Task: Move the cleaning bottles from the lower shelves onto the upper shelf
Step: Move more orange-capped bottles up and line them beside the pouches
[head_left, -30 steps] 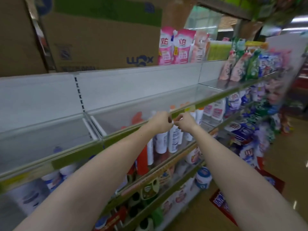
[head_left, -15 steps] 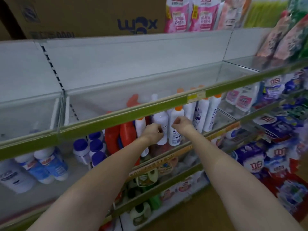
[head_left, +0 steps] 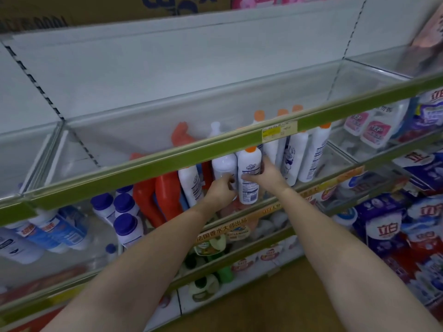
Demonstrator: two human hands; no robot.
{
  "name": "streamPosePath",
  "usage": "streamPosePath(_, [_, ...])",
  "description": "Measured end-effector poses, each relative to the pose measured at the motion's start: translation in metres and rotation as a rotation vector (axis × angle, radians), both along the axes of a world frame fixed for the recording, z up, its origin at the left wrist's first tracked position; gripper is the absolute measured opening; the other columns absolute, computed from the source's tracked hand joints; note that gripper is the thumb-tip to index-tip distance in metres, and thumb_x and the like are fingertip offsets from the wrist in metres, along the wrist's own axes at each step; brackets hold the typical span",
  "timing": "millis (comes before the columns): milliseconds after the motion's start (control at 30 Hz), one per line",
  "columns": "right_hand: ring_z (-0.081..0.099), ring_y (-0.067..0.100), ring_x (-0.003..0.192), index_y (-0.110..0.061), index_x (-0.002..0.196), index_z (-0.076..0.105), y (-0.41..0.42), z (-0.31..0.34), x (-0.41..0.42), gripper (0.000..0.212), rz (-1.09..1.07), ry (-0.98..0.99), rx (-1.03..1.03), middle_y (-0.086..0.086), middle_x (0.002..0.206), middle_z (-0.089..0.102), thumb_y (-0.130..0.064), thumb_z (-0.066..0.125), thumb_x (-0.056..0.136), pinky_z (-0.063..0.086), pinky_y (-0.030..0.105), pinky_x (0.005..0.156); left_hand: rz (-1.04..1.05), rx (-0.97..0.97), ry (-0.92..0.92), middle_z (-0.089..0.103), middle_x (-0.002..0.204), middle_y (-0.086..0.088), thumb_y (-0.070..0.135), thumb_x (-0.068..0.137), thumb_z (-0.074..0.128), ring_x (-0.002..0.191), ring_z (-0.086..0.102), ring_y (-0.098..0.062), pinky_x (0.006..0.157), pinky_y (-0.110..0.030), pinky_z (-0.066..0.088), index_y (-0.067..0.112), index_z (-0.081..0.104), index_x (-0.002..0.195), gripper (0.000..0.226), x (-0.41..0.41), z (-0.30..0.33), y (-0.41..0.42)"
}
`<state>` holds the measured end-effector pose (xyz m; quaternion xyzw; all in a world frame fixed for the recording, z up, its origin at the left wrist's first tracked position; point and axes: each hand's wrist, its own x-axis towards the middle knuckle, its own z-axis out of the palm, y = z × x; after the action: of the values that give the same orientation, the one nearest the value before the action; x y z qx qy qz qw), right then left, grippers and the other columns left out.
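Several white cleaning bottles with orange caps stand on the second shelf. My right hand [head_left: 266, 174] grips one white orange-capped bottle [head_left: 249, 173] round its middle. My left hand [head_left: 221, 190] has its fingers curled round the lower part of a neighbouring white bottle [head_left: 224, 167], whose cap hides behind the shelf rail. The upper shelf [head_left: 167, 161] is a glass tray with a green front rail and nothing stands on it above my hands. More white bottles [head_left: 304, 154] stand to the right.
Red bottles [head_left: 165, 195] and blue-capped white bottles [head_left: 125, 224] stand left of my hands on the same shelf. Pink-labelled refill pouches [head_left: 374, 130] sit at right. Lower shelves hold green bottles [head_left: 223, 269]. Purple detergent bags [head_left: 395, 226] fill the right. A cardboard box [head_left: 119, 8] sits on top.
Both hands dropped from the upper shelf's green rail to the second shelf and closed round two white bottles. The view tilted down and moved closer.
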<state>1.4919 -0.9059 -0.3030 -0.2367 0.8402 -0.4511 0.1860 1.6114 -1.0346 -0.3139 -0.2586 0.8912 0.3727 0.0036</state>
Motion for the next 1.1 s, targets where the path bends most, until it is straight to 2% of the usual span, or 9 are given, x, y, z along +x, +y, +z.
streamPosePath(200, [0.060, 0.025, 0.113, -0.016, 0.129, 0.057, -0.007, 0.006, 0.015, 0.070, 0.022, -0.022, 0.022, 0.004, 0.122, 0.066, -0.029, 0.091, 0.070, 0.050, 0.042, 0.096, 0.036, 0.040, 0.014, 0.064, 0.121, -0.016, 0.013, 0.094, 0.060, 0.109, 0.060, -0.033, 0.081, -0.029, 0.043, 0.007, 0.055, 0.130, 0.037, 0.004, -0.004, 0.001])
streamPosePath(300, [0.063, 0.031, 0.114, -0.014, 0.123, 0.062, -0.002, 0.002, 0.027, 0.063, -0.049, -0.045, -0.006, 0.008, 0.123, 0.069, -0.027, 0.092, 0.069, 0.053, 0.045, 0.095, 0.038, 0.044, 0.020, 0.064, 0.121, -0.015, 0.014, 0.094, 0.059, 0.109, 0.061, -0.033, 0.082, -0.028, 0.043, 0.008, 0.056, 0.130, 0.036, 0.015, -0.006, 0.002])
streamPosePath(433, [0.061, 0.032, 0.117, -0.011, 0.126, 0.061, 0.004, 0.006, 0.051, 0.065, -0.170, -0.049, -0.026, 0.011, 0.128, 0.066, -0.020, 0.092, 0.070, 0.051, 0.045, 0.097, 0.016, 0.010, 0.026, 0.065, 0.118, -0.016, 0.014, 0.093, 0.063, 0.108, 0.060, -0.033, 0.079, -0.027, 0.040, 0.006, 0.057, 0.128, 0.037, 0.037, -0.007, 0.002])
streamPosePath(567, [0.064, 0.029, 0.110, -0.013, 0.121, 0.063, 0.010, 0.016, 0.083, 0.068, -0.214, -0.041, 0.004, 0.008, 0.120, 0.070, -0.029, 0.095, 0.063, 0.055, 0.043, 0.090, 0.009, 0.026, 0.065, 0.068, 0.115, -0.014, 0.016, 0.087, 0.069, 0.103, 0.063, -0.031, 0.086, -0.033, 0.049, 0.007, 0.062, 0.119, 0.034, 0.062, -0.008, -0.002])
streamPosePath(667, [0.067, 0.024, 0.099, -0.012, 0.111, 0.065, 0.016, 0.029, 0.112, 0.062, -0.180, -0.025, -0.040, 0.005, 0.109, 0.071, -0.031, 0.096, 0.060, 0.057, 0.039, 0.082, -0.019, 0.058, 0.078, 0.069, 0.111, -0.011, 0.014, 0.083, 0.071, 0.100, 0.066, -0.029, 0.091, -0.046, 0.055, 0.011, 0.062, 0.117, 0.035, 0.087, -0.007, -0.005])
streamPosePath(800, [0.069, 0.020, 0.094, -0.019, 0.094, 0.066, 0.015, 0.044, 0.168, 0.048, -0.098, -0.093, -0.070, 0.001, 0.102, 0.072, -0.026, 0.097, 0.059, 0.058, 0.041, 0.085, -0.062, 0.103, 0.052, 0.066, 0.107, -0.007, 0.011, 0.082, 0.076, 0.097, 0.062, -0.024, 0.090, -0.040, 0.052, 0.012, 0.057, 0.117, 0.040, 0.145, 0.008, -0.001])
streamPosePath(900, [0.070, 0.015, 0.089, -0.016, 0.094, 0.070, 0.012, 0.041, 0.222, 0.044, -0.026, -0.147, -0.038, 0.001, 0.100, 0.075, -0.022, 0.097, 0.060, 0.059, 0.036, 0.079, -0.096, 0.192, 0.011, 0.067, 0.109, -0.003, 0.012, 0.078, 0.082, 0.100, 0.063, -0.020, 0.097, -0.038, 0.052, 0.013, 0.060, 0.118, 0.045, 0.197, 0.002, -0.008])
streamPosePath(1000, [0.070, 0.010, 0.086, -0.017, 0.093, 0.072, 0.008, 0.033, 0.278, 0.036, 0.074, -0.178, -0.001, -0.001, 0.099, 0.076, -0.016, 0.095, 0.065, 0.056, 0.027, 0.073, -0.160, 0.237, -0.060, 0.069, 0.120, -0.010, 0.007, 0.077, 0.084, 0.110, 0.064, -0.025, 0.100, -0.042, 0.052, 0.010, 0.065, 0.123, 0.050, 0.252, -0.007, -0.014])
streamPosePath(1100, [0.070, 0.006, 0.081, -0.014, 0.095, 0.073, -0.004, 0.027, 0.324, 0.035, 0.137, -0.196, 0.054, -0.006, 0.091, 0.074, -0.016, 0.093, 0.067, 0.056, 0.022, 0.065, -0.186, 0.275, -0.097, 0.067, 0.125, -0.005, 0.012, 0.074, 0.086, 0.115, 0.062, -0.024, 0.102, -0.045, 0.051, 0.015, 0.063, 0.128, 0.059, 0.307, -0.020, -0.021])
